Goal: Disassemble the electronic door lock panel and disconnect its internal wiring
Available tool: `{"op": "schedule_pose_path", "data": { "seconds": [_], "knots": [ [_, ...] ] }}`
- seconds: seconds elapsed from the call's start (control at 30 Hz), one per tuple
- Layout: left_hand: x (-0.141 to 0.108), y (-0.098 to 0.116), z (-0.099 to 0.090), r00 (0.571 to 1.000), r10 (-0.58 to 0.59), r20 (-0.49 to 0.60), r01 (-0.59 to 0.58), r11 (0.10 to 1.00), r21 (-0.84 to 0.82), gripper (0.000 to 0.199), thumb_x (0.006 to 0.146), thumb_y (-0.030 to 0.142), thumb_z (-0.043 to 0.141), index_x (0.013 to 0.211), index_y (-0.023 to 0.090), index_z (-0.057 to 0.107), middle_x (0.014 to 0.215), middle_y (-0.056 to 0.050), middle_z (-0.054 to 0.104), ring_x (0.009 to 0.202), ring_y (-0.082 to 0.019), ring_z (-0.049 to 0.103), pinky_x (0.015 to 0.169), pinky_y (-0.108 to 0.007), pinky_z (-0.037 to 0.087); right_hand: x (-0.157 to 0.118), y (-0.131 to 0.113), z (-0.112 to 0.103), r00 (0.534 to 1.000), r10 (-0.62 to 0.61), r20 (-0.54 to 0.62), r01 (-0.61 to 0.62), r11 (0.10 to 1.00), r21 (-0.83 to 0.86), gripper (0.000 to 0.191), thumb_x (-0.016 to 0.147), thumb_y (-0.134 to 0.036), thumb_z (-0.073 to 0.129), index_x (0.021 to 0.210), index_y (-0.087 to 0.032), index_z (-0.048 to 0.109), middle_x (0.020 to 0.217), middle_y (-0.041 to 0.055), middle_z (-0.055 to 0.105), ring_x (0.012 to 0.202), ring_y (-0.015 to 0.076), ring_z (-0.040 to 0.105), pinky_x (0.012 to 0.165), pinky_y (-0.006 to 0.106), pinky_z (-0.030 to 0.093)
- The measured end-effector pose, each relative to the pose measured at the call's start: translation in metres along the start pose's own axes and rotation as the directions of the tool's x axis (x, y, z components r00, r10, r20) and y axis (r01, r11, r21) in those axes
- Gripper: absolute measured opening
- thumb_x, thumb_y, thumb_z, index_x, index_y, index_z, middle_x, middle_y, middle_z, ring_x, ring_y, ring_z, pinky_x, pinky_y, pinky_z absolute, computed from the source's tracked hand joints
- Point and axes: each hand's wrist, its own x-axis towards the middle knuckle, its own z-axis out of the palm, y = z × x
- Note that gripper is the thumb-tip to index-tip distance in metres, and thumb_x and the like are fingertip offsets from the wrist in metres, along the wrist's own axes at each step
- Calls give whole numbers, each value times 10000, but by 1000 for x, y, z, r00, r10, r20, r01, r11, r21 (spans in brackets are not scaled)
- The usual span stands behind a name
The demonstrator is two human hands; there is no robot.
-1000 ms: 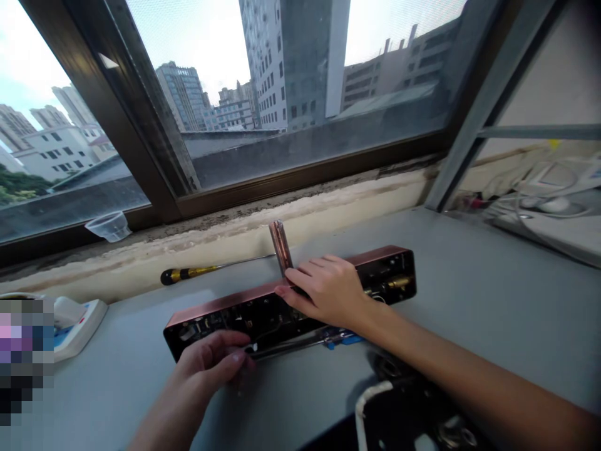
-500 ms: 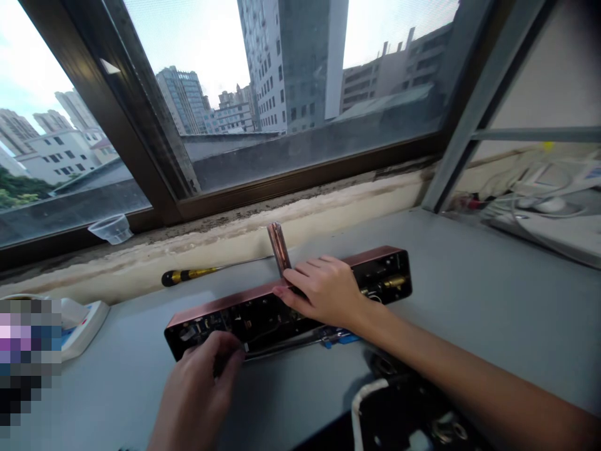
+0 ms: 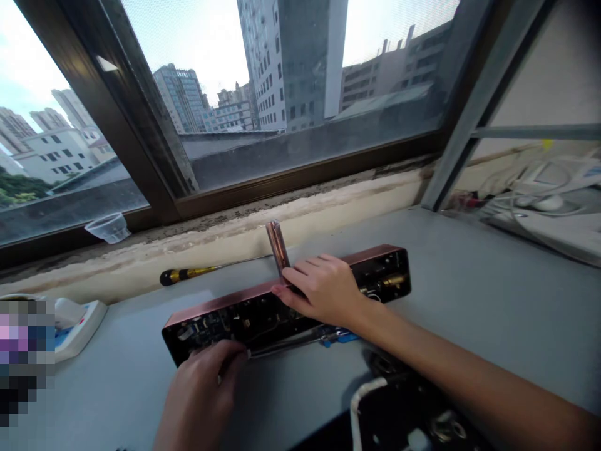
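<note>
A long copper-coloured housing (image 3: pixel 225 302), which looks like a door lock panel, lies on its side with its open face towards me. A circuit board (image 3: pixel 206 327) shows at its left end and a brass cylinder (image 3: pixel 395 281) at its right. From its far side a copper tube (image 3: pixel 277 243) sticks up. My right hand (image 3: pixel 323 288) grips the middle of the housing, its fingertips by the tube's base. At the near left edge, my left hand (image 3: pixel 206 376) is closed in a pinch. A small white piece (image 3: pixel 248 354) shows at its fingertips; what the fingers hold is hidden.
A blue-handled screwdriver (image 3: pixel 340 337) lies in front of the housing, a yellow-and-black screwdriver (image 3: pixel 188 274) behind it. A black part with a white cable (image 3: pixel 359 407) is at the near right. A power strip (image 3: pixel 84 332) stands left, a plastic cup (image 3: pixel 110 228) on the sill.
My left hand has shifted slightly, its fingertips now a little lower and further right along the housing's near edge. My right hand keeps its hold. The view has moved only a little.
</note>
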Motion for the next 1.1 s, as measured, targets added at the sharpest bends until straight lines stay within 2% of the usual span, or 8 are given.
{"op": "schedule_pose_path", "data": {
  "seconds": [0.1, 0.17, 0.27, 0.37, 0.47, 0.67, 0.9, 1.1],
  "knots": [
    [-1, 4, -2, 998, -49, 40, 48, 999, 22, 234, 773, 302, 418, 776, 239, 642, 769, -6, 694, 745, -201, 631, 618, -263, 446, 0, 0, 0, 1000, 0, 1, 0, 1000, -1, 496, 911, -446, 264, 670, -167, 597, 569, 11, 528, 539, 132, 444, 546, 284, 195],
    [-2, 6, -2, 998, -68, 18, 67, 997, 43, 238, 778, 309, 410, 773, 229, 634, 752, -16, 689, 733, -206, 628, 604, -266, 439, 0, 0, 0, 1000, -1, 7, 1, 1000, 2, 497, 912, -442, 262, 673, -165, 599, 566, 13, 531, 539, 130, 445, 546, 283, 196],
    [-2, 8, 0, 989, -60, -133, 77, 989, 128, 250, 795, 315, 399, 791, 234, 635, 728, -22, 683, 741, -215, 625, 609, -271, 433, -1, 0, 0, 1000, 0, 15, 0, 1000, -3, 504, 911, -449, 260, 667, -165, 597, 566, 15, 533, 544, 130, 448, 546, 282, 195],
    [2, 11, 3, 970, 18, -242, 45, 967, 250, 241, 797, 304, 412, 795, 234, 643, 714, -25, 683, 715, -209, 628, 593, -261, 427, -1, 0, 0, 1000, 5, 21, -5, 1000, -12, 508, 910, -457, 256, 671, -167, 597, 572, 17, 536, 555, 134, 454, 547, 282, 196],
    [7, 14, 4, 973, 73, -221, 4, 944, 329, 225, 792, 285, 430, 760, 220, 642, 675, -23, 683, 639, -193, 630, 547, -246, 411, 0, 0, 1, 1000, 6, 21, -6, 1000, -10, 510, 913, -452, 246, 671, -169, 595, 579, 16, 539, 557, 137, 457, 550, 284, 199],
    [12, 19, 4, 969, 85, -233, 5, 932, 362, 178, 769, 252, 464, 682, 220, 616, 594, -8, 668, 572, -168, 629, 508, -215, 377, 1, 0, 0, 1000, 3, -5, -3, 1000, -2, 500, 907, -447, 265, 635, -164, 575, 571, 13, 527, 543, 130, 445, 550, 285, 190],
    [16, 31, -2, 974, -118, -192, 165, 954, 249, 124, 755, 260, 486, 746, 220, 603, 664, 7, 698, 640, -191, 653, 502, -223, 361, 1, -1, 0, 1000, 9, 0, -9, 1000, 10, 486, 907, -438, 266, 627, -164, 555, 576, 15, 526, 536, 127, 431, 545, 284, 179],
    [17, 28, -5, 984, -129, -122, 149, 973, 175, 185, 777, 282, 444, 799, 224, 618, 744, 4, 711, 734, -211, 657, 580, -252, 392, 0, -1, 0, 1000, 12, -2, -12, 1000, 27, 474, 904, -435, 270, 622, -164, 537, 577, 14, 526, 549, 129, 427, 548, 279, 178]
  ]
}}
